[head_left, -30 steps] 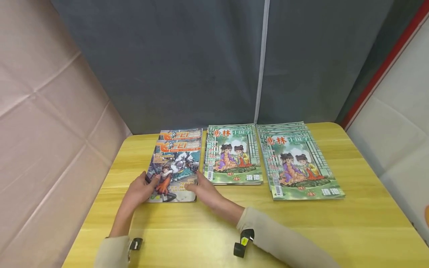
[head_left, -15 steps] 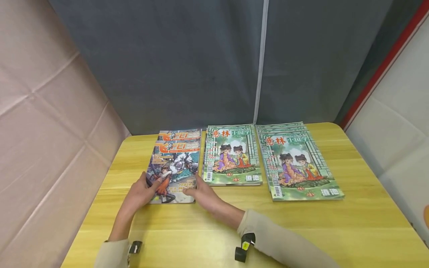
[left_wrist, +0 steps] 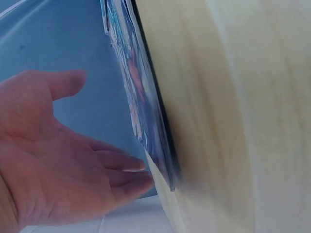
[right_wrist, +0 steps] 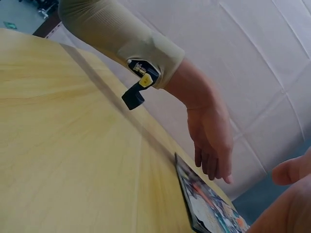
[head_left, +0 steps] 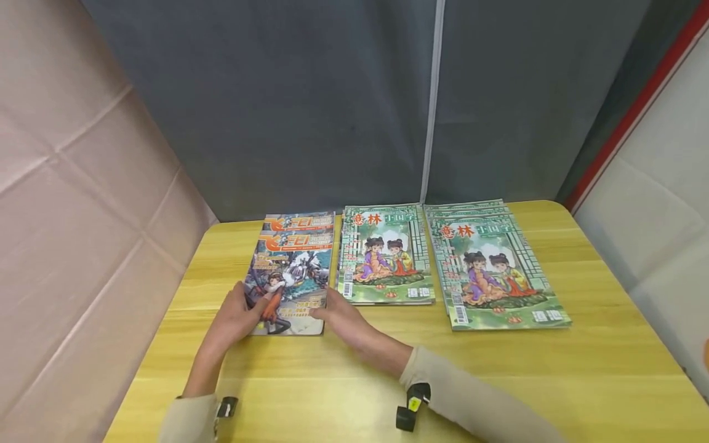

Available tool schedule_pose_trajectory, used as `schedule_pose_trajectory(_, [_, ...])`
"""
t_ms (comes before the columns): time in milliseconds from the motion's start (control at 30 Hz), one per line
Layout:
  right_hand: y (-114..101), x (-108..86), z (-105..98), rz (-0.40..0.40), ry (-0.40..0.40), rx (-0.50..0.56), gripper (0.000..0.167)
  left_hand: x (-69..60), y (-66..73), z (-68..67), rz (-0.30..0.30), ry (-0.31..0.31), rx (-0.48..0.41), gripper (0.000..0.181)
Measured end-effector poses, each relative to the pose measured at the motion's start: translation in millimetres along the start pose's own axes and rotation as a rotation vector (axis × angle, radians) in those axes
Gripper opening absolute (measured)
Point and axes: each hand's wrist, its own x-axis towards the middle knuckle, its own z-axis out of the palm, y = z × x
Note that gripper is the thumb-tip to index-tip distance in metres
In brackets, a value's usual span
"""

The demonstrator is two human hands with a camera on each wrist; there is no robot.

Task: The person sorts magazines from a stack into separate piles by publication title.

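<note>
Here, a Yellow Table (head_left: 310,381) Is Filling the Foreground

A fanned green pile (head_left: 498,271) is lying right, a second green pile (head_left: 384,261) centre, overlapping orange-titled magazines (head_left: 296,277) left. The left hand (head_left: 234,315) is flanking their left edge, fingers straight; the right hand (head_left: 344,318) is flanking the other, its hidden fingers' grip impossible to tell.

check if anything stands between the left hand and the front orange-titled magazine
Nothing visible does: the left hand is at the left edge of the front orange-titled magazine, with no other object between them.
</note>
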Motion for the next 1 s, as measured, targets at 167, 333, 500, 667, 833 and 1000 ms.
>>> schedule_pose_trajectory(167, [-2, -8.0, -40, -0.034, -0.021, 0.003, 0.068, 0.5, 6.3, 3.0, 0.028, -0.006, -0.022, 0.104])
schedule_pose_trajectory(333, [-3, -14.2, -90, -0.089, 0.061, -0.017, 0.056, -3.2, 18.3, 5.3, 0.032, -0.062, -0.108, 0.103])
schedule_pose_trajectory(500, [-1, -27.7, -129, -0.100, 0.137, -0.108, 0.060, -8.5, 39.5, 11.3, 0.137, -0.108, -0.253, 0.093])
schedule_pose_trajectory(667, [1, -40.5, -152, -0.087, 0.213, -0.149, 0.066, -5.8, 66.9, 28.3, 0.285, -0.174, -0.443, 0.081])
schedule_pose_trajectory(833, [5, -45.5, -161, -0.075, 0.278, -0.143, 0.070, 1.1, 96.9, 55.6, 0.288, -0.227, -0.606, 0.077])
schedule_pose_trajectory(1000, [9, -43.8, -165, -0.078, 0.302, -0.128, 0.076, 6.8, 120.6, 82.7, 0.259, -0.195, -0.633, 0.080])
